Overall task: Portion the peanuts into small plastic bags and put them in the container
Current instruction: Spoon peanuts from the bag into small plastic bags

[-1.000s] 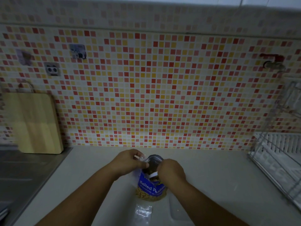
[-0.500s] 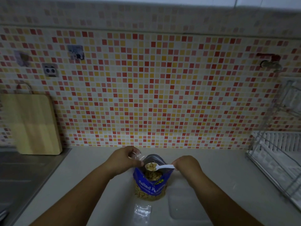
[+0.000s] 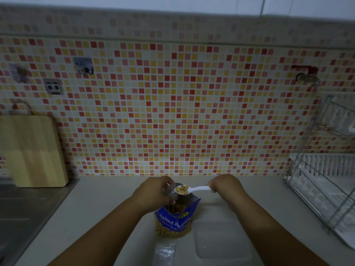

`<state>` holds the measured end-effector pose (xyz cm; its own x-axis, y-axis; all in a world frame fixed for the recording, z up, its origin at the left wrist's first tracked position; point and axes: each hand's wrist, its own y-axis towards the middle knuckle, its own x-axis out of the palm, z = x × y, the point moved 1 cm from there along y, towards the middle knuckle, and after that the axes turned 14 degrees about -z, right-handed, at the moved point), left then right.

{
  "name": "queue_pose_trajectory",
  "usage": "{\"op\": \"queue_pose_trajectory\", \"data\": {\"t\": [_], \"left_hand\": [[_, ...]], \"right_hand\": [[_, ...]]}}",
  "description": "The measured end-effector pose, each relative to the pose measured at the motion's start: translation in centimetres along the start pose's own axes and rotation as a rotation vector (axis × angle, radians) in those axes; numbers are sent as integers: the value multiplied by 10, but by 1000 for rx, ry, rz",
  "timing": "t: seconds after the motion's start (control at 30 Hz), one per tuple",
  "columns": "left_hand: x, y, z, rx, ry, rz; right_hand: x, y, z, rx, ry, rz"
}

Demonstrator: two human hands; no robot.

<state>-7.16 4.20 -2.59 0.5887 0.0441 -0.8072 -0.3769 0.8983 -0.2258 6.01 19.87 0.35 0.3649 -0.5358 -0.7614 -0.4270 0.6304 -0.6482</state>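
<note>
A blue bag of salted peanuts [image 3: 174, 220] stands open on the counter in the lower middle. My right hand [image 3: 224, 186] grips the handle of a white plastic spoon [image 3: 194, 189] whose bowl, full of peanuts, hangs above the bag's mouth. My left hand [image 3: 153, 194] pinches a small clear plastic bag [image 3: 169, 189] right beside the spoon's bowl. A clear container [image 3: 221, 240] lies to the right of the peanut bag. More small clear plastic bags [image 3: 164, 253] lie in front of the peanut bag.
A wooden cutting board [image 3: 32, 150] leans on the tiled wall at the left, above a steel sink edge [image 3: 23, 217]. A wire dish rack [image 3: 326, 181] fills the right side. A tap [image 3: 307, 77] sticks out of the wall above it.
My right hand has lifted the spoon out of the peanut bag, loaded with peanuts, and moved it up and to the right, toward the small bag held by my left hand.
</note>
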Motion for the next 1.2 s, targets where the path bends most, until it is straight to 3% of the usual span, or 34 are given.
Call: {"op": "queue_pose_trajectory", "data": {"t": [0.17,0.27,0.3,0.47,0.5,0.6,0.7,0.8,0.87,1.0,1.2], "left_hand": [[6,8,7,31,14,2],[10,10,10,64,-37,19],[12,11,10,71,-75,29],[9,9,4,85,-297,134],[7,7,2,88,-340,153],[0,2,-4,57,-460,155],[-6,-2,-8,18,-518,100],[-9,-7,-12,-37,-506,34],[-6,-7,-17,-75,-467,-15],[0,-6,-22,-111,-453,-40],[3,-5,-24,-119,-476,-34]], "right_hand": [[5,-14,-9,-131,100,68],[18,-16,-8,-428,354,365],[21,-19,-10,-515,349,447],[22,-38,-18,-807,-208,942],[21,-38,-14,-830,-231,1048],[15,-43,0,-787,-49,1135],[13,-38,5,-615,107,1039],[29,-26,-6,-533,-59,699],[41,-23,-18,-509,-180,567],[62,-19,-42,-409,-165,461],[79,-24,-62,-324,139,335]]}}
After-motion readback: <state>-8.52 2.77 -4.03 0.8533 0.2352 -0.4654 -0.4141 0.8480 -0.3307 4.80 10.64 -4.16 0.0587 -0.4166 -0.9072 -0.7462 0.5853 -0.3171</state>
